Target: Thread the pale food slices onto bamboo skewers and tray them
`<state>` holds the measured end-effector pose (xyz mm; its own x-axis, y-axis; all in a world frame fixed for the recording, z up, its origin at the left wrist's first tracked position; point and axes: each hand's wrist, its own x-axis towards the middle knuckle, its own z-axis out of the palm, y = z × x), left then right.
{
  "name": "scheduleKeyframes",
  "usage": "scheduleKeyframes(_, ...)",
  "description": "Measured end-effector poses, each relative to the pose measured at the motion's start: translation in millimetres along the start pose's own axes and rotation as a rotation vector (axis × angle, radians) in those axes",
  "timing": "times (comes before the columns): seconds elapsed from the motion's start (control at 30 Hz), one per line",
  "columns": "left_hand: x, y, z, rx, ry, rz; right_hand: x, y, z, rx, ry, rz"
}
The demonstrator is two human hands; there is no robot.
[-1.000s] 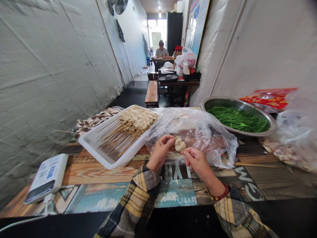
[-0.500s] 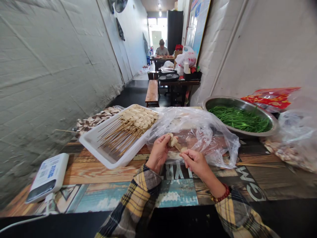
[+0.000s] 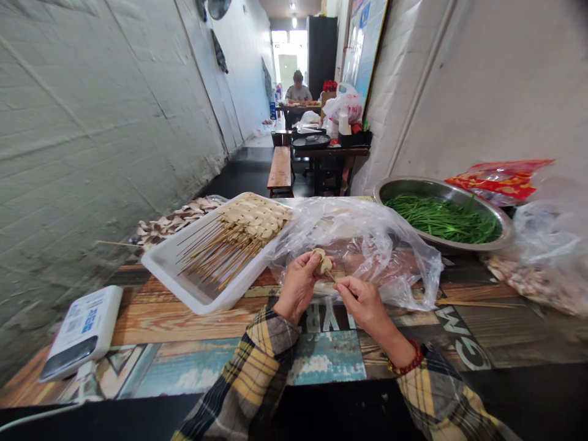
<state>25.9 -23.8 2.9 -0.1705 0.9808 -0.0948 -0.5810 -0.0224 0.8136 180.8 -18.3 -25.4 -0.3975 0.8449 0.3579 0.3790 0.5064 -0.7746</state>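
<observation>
My left hand [image 3: 297,286] pinches pale round food pieces [image 3: 321,262] at its fingertips, just in front of a clear plastic bag [image 3: 367,245]. My right hand [image 3: 362,300] is closed on a thin bamboo skewer [image 3: 331,277] whose tip points up into those pieces. To the left a white tray [image 3: 184,288] holds several finished skewers [image 3: 239,236] with the same pale pieces at their far ends. Both hands hover over the painted wooden table [image 3: 193,361].
A steel bowl of green chives [image 3: 443,217] stands at the back right, beside a red packet [image 3: 500,180] and another clear bag [image 3: 546,257]. Sliced mushrooms [image 3: 174,220] lie behind the tray. A white device [image 3: 80,331] sits front left. Far back a person [image 3: 298,92] sits at another table.
The pieces slid along the skewer towards my left hand, and my right hand drew back a little down the stick. The view shifted slightly.
</observation>
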Motion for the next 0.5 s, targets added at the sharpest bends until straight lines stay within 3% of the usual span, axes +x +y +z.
scheduleKeyframes(0.5, -7.5, -11.3, 13.0, 0.069, -0.073, -0.031, 2.0, -2.3, -3.6, 0.073, 0.011, 0.063)
